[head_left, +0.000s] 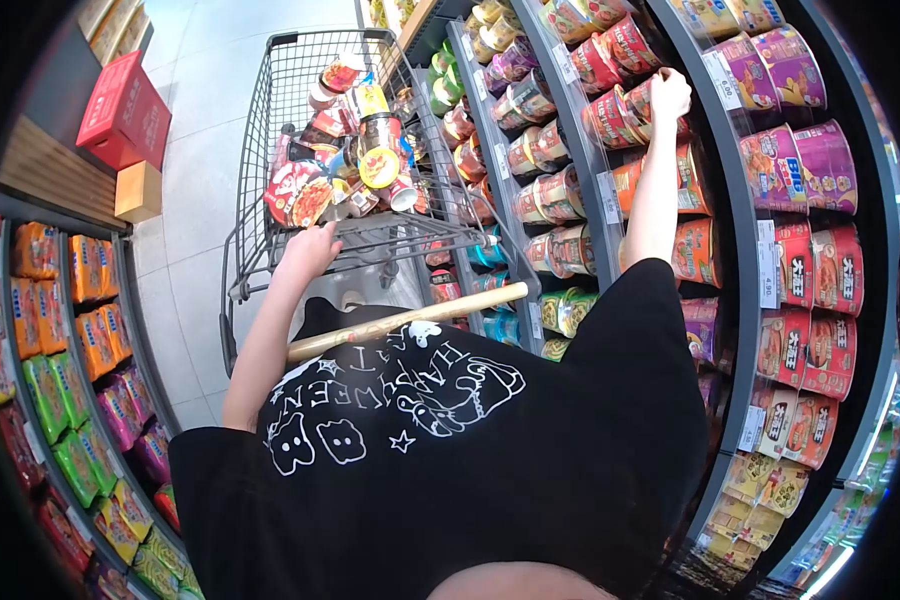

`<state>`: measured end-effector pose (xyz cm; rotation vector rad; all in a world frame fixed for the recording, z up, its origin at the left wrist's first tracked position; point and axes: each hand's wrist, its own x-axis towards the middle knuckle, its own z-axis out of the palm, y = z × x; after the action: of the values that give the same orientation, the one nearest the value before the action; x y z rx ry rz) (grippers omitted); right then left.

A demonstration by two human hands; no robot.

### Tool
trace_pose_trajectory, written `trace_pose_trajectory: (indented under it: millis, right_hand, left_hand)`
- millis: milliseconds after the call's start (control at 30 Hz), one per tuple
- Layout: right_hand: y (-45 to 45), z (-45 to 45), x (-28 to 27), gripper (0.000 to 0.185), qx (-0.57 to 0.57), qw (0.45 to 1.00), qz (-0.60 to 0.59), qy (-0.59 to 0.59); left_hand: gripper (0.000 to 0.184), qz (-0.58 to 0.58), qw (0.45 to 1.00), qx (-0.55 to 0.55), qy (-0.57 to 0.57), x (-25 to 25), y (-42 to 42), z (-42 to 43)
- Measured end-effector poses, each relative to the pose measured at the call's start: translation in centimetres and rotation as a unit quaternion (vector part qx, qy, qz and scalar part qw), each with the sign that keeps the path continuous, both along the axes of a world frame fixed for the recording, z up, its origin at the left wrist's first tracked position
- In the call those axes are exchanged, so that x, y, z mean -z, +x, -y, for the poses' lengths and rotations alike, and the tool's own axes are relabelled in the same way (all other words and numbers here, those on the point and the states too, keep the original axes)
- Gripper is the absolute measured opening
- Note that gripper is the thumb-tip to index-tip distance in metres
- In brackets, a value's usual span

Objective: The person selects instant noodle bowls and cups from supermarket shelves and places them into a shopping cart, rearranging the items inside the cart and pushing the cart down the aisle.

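My right hand [673, 95] reaches up to the shelf on the right, with its fingers closed at the edge of a red instant noodle cup [618, 118] in a row of cups. The fingertips are partly hidden behind the hand. My left hand [310, 252] is at the near end of a black wire shopping cart [360, 262], its fingers curled over the frame. Just beyond it, a red noodle bowl [298, 192] lies in the cart. Several other packaged foods lie heaped there, among them a yellow-labelled tub [380, 166].
Shelves with several rows of noodle cups [810, 260] curve along the right. On the left stands a shelf of bagged noodles [70, 390]. Farther up are a red box [125, 110] and a wooden block [138, 192] beside the tiled floor [195, 120]. The cart's pale handle [410, 320] crosses before my body.
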<state>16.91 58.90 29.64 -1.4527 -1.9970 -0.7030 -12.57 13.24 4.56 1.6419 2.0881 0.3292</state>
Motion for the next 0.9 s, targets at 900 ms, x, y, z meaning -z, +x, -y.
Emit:
trace_pose_trajectory:
  millis: [900]
  right_hand:
    - [-16.2, 28.1, 17.2, 0.052, -0.358, 0.663, 0.2, -0.626]
  left_hand:
    - [0.038, 0.046, 0.992, -0.053, -0.103, -1.8, -0.5, -0.7]
